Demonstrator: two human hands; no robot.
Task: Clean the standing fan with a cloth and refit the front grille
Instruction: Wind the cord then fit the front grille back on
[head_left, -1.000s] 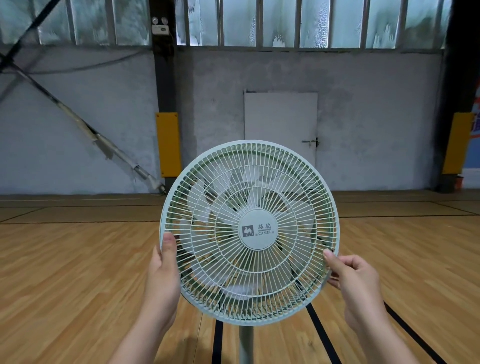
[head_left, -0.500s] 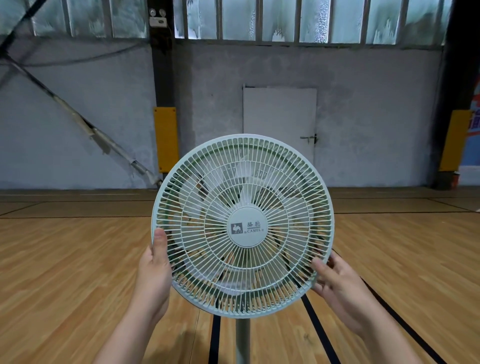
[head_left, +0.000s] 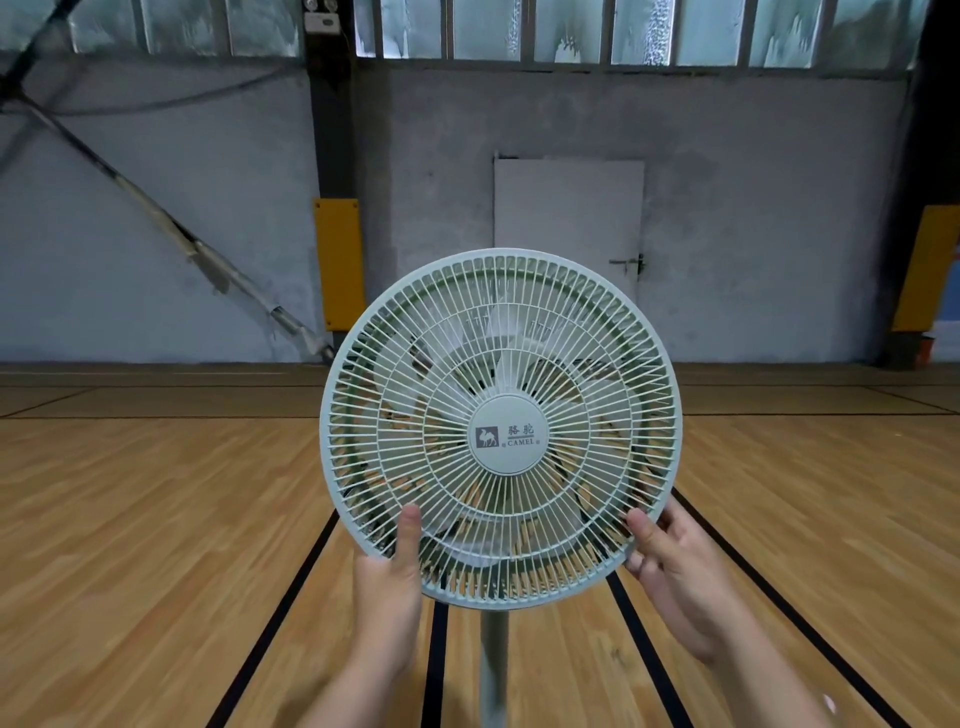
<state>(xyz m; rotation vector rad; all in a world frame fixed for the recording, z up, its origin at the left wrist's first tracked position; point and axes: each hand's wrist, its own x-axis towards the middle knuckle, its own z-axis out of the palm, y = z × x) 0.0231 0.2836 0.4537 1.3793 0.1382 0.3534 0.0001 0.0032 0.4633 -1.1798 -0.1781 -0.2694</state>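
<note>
Grille (head_left: 501, 426) first — we have it pinched low on its rim at both sides. Our left hand (head_left: 387, 587) sets its thumb across the front ribs at the lower left, the other fingers hidden behind the rim; our right hand (head_left: 675, 577) grips the lower right edge the same way, thumb in front. A second ago both hands sat higher, nearer the middle of the rim, and they have since slid down toward the bottom. We judge this as walking round the edge to seat or turn the grille into place. Behind the ribs the blades (head_left: 498, 332) show, and the pole (head_left: 491, 670) drops to the wooden floor (head_left: 156, 519). Farther off stand a grey wall and a white door (head_left: 569, 208) — no cloth shows anywhere.
</note>
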